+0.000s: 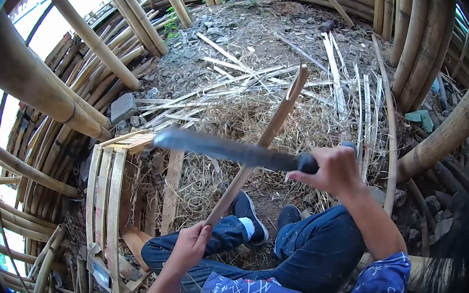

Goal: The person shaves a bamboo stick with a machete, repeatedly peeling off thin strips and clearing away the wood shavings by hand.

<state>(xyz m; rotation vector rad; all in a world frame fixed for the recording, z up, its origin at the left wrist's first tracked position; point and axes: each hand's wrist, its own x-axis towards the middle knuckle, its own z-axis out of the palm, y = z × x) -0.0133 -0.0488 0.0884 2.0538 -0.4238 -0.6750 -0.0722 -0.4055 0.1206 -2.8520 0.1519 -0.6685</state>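
My right hand (334,169) is closed around the dark handle of a machete (206,146). The blade is slightly blurred and points left, nearly level across the view. In my left hand (190,246) is the lower end of a split bamboo piece (276,120), which slants up and away to the right. The blade overlaps the bamboo's middle in this view and hides a short stretch of it. At its far end the piece shows a hollowed, cut face.
A slatted wooden crate (100,198) stands at my left. Pale bamboo strips (223,91) and curly shavings (201,191) litter the ground ahead. Thick bamboo poles (40,89) rise on both sides. A grey block (123,108) lies beyond the crate. My legs (322,238) are bent in front.
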